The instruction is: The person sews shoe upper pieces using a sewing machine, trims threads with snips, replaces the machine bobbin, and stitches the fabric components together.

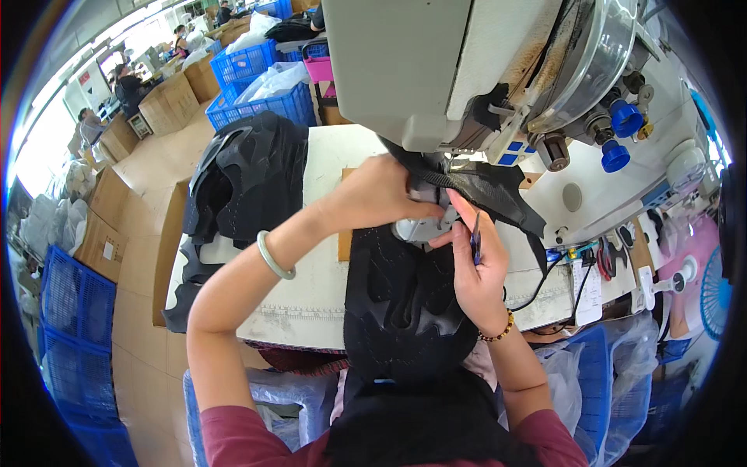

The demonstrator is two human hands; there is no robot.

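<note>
Under the head of a grey-white sewing machine (pixel 397 70) lies a black fabric piece (pixel 502 194) with a ribbed edge. My left hand (pixel 377 191) pinches this piece's near-left edge, thumb pointing right, close to the needle area. My right hand (pixel 486 272) holds dark thread snips (pixel 476 243) against its palm, and its index finger reaches the fabric's edge from the right. A rounded metal machine part (pixel 420 228) shows between the hands. Below them a large black stitched panel (pixel 405 311) hangs over the table's front edge toward my lap. The needle itself is mostly hidden.
Black cut pieces (pixel 261 179) are stacked on the left of the white table (pixel 299 311). Blue-topped thread tension knobs (pixel 622 121) jut out at upper right. Scissors and pliers (pixel 611 257) lie at the right edge, near a blue fan (pixel 712 292). Blue crates (pixel 78 311) line the left aisle.
</note>
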